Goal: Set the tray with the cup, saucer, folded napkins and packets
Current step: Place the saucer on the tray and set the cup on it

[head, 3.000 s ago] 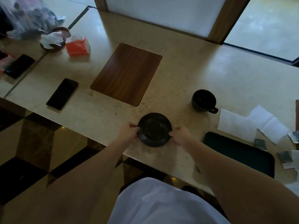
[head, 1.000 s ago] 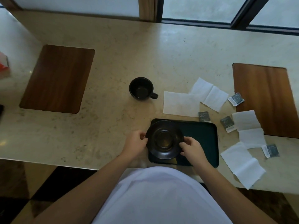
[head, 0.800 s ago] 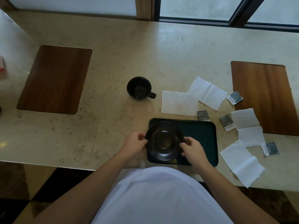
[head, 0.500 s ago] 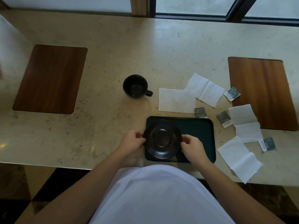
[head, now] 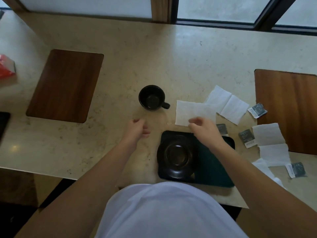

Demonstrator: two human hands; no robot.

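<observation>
With your left hand [head: 137, 128] loosely curled and empty and your right hand [head: 204, 129] open above the napkin [head: 192, 112], a careless reach could topple the cup [head: 151, 97].

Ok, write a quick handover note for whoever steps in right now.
Left hand: loosely curled, holding nothing, near the cup.
Right hand: over the tray's far edge, fingertips at the nearest napkin; grip unclear.
Done: saucer sits on the left of the tray.
Left: cup onto the saucer; fold the napkins; load the four packets, such as this one, lying on the counter.
</observation>
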